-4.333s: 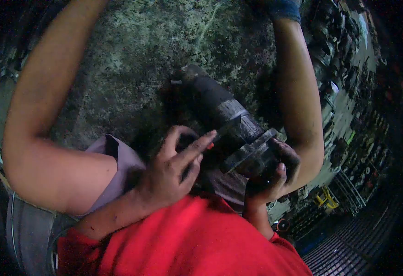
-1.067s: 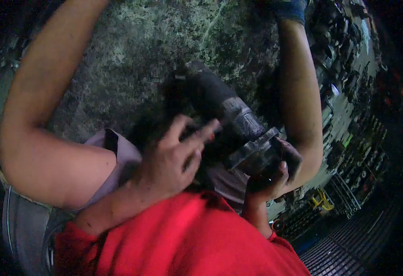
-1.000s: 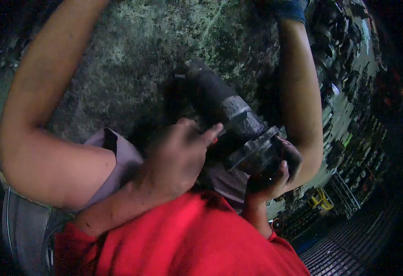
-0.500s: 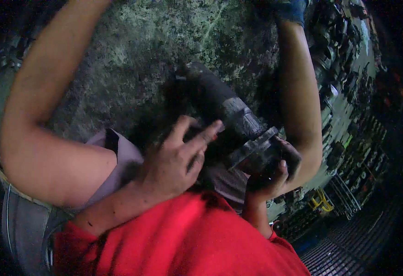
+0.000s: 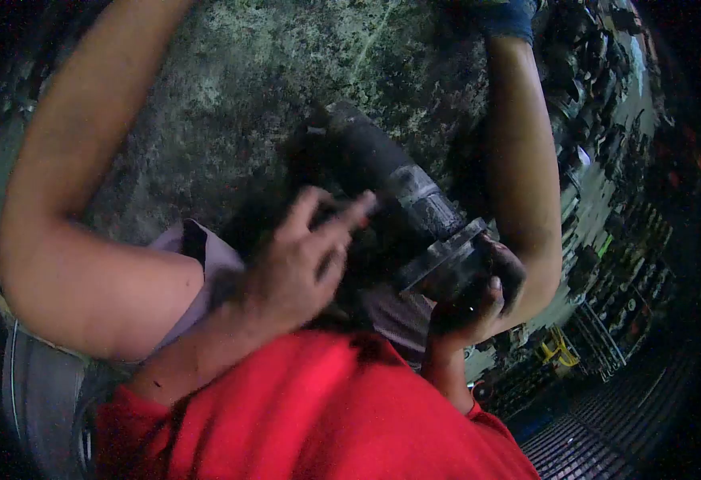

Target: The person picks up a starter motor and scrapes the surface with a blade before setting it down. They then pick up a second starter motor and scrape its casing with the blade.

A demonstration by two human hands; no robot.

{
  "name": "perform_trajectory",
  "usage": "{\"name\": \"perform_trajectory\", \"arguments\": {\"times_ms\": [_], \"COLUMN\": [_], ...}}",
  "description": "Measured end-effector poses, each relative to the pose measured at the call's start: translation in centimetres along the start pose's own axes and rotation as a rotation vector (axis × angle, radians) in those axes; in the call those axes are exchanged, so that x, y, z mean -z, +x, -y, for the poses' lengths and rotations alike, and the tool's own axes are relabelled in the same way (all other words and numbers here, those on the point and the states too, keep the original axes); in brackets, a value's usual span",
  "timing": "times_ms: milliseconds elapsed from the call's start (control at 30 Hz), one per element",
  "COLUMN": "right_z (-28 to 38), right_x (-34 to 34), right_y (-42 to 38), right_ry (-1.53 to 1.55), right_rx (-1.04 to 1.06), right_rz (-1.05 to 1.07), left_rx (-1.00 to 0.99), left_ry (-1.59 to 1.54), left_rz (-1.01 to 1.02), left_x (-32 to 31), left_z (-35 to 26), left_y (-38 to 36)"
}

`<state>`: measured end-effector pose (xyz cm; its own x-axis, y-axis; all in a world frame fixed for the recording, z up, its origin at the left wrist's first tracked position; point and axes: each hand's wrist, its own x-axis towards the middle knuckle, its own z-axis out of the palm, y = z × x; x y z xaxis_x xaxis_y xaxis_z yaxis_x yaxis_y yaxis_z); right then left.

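Observation:
A dark, greasy cylindrical metal part (image 5: pixel 374 152) with a flange (image 5: pixel 446 254) near its lower end lies slantwise between my bare legs. My right hand (image 5: pixel 482 292) is wrapped around the end below the flange, its thumb showing on the near side. To the left of the cylinder is my left hand (image 5: pixel 298 264), its fingers bent and smeared by motion. A small red spot shows by its fingertips, against something dark I cannot make out. Whether those fingers touch the cylinder is hidden in shadow.
Stained concrete floor (image 5: pixel 246 88) stretches ahead of me. Piled metal parts (image 5: pixel 590 104) line the right side. Farther down on the right are a yellow object (image 5: pixel 558 350) and a metal rack (image 5: pixel 602 340). A blue covering (image 5: pixel 510 20) is at my right foot.
My left hand has shifted slightly up and left, its fingertips drawing back from the cylinder. My right hand keeps its hold, and the cylinder has barely moved.

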<state>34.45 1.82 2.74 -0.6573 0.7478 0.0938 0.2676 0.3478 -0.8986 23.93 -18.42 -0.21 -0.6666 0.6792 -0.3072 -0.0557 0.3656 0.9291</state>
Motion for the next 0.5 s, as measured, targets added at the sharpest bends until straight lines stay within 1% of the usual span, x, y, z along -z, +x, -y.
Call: {"name": "perform_trajectory", "arguments": {"times_ms": [67, 100, 167, 300, 367, 433, 500], "right_z": [0.1, 0.1, -0.3, 0.1, 0.3, 0.2, -0.1], "right_x": [-0.2, -0.2, 0.0, 0.0, 0.1, -0.1, -0.1], "right_y": [0.1, 0.0, 0.0, 0.1, 0.1, 0.3, 0.1], "right_ry": [0.004, 0.006, 0.014, 0.013, -0.013, -0.027, 0.003], "right_rx": [0.007, 0.006, 0.001, 0.020, 0.015, 0.024, 0.004], "right_rz": [-0.014, -0.025, -0.010, 0.000, 0.002, 0.003, 0.000], "left_rx": [0.028, 0.026, -0.045, -0.016, -0.001, -0.014, -0.017], "left_ry": [0.079, 0.080, 0.032, 0.080, 0.045, 0.091, 0.106], "left_rz": [-0.075, -0.078, -0.057, -0.001, -0.024, -0.047, 0.023], "left_x": [0.2, 0.2, 0.1, 0.6, 0.5, 0.6, 0.9], "left_z": [1.0, 0.9, 0.4, -0.4, 0.3, -0.3, -0.9], "left_y": [0.6, 0.7, 0.7, 0.8, 1.2, 1.2, 1.0]}}
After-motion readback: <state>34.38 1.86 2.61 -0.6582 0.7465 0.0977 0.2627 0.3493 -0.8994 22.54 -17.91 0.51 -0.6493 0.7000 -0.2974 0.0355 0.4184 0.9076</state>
